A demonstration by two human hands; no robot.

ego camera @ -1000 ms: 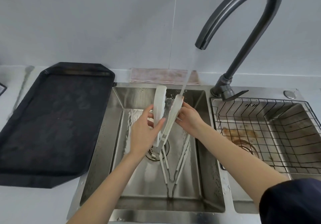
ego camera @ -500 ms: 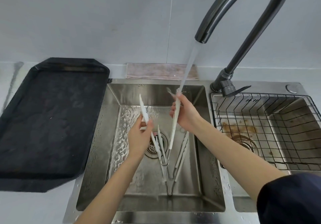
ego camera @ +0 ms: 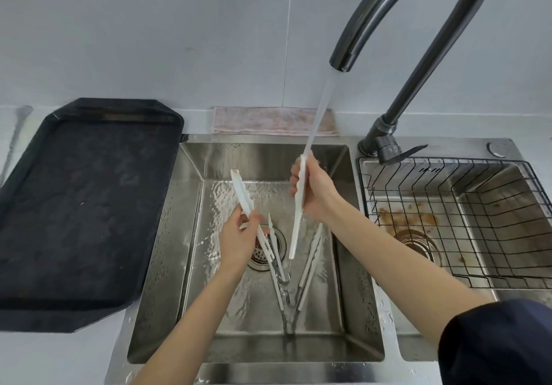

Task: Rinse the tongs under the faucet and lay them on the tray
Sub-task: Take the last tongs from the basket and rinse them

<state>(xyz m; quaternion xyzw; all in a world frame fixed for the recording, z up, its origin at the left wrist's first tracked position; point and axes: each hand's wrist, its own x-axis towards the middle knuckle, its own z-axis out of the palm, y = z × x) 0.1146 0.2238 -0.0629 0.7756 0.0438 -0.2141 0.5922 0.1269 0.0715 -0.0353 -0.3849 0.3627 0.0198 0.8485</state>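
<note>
White tongs were spread over the sink: your left hand gripped one arm, your right hand the other under the faucet stream; black tray sat left.

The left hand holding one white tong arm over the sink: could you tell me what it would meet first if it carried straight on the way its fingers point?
Probably the back wall of the steel sink, since the left hand points up and away from the camera; depth is unclear.
</note>
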